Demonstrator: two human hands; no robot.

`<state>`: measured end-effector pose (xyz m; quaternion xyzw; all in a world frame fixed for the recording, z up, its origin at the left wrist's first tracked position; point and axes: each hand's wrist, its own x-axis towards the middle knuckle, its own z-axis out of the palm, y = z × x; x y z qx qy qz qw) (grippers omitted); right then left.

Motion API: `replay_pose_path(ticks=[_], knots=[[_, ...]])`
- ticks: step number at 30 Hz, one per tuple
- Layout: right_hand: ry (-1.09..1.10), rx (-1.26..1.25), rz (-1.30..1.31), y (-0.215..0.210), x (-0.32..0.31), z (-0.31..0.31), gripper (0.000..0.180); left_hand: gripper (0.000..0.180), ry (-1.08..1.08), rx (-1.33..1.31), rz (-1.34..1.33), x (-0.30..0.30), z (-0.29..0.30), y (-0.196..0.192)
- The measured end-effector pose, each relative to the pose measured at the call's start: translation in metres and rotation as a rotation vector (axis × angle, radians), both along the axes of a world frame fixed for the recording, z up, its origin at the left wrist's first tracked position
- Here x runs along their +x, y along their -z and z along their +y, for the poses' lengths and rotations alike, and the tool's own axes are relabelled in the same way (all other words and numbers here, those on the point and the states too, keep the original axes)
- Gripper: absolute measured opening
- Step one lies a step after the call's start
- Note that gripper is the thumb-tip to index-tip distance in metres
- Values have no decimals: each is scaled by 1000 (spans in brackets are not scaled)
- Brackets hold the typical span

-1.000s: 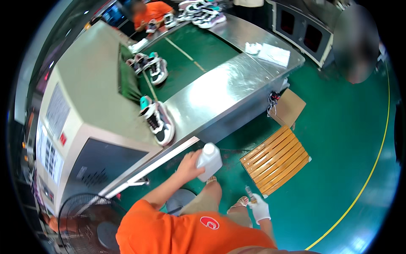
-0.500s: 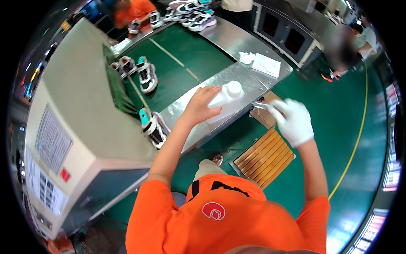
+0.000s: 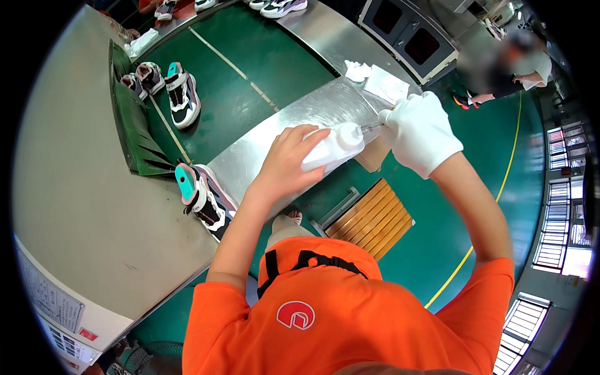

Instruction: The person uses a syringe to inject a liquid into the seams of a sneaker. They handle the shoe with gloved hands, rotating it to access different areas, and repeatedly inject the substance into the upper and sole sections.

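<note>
Gripping smooth white plastic bottle (image 3: 330, 149)

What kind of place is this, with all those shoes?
Probably a shoe factory: sneakers ride a green conveyor belt beside a steel workbench, while the left hand holds a white bottle.

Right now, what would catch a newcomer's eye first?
The bare left hand grips a white plastic bottle over the shiny steel counter, while the white-gloved right hand pinches something thin at its neck. A turquoise-soled sneaker lies at the counter's near-left end.
</note>
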<state>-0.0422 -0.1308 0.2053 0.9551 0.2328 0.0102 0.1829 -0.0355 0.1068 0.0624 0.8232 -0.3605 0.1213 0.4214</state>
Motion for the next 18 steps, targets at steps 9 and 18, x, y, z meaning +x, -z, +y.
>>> replay_pose_path(ticks=[9, 18], knots=[[-234, -249, -103, -7, 10, 35, 13, 60, 4, -22, 25, -2, -1, 0], [-218, -208, -104, 3, 4, 52, 12, 64, 6, -49, 19, -4, -2, 13]])
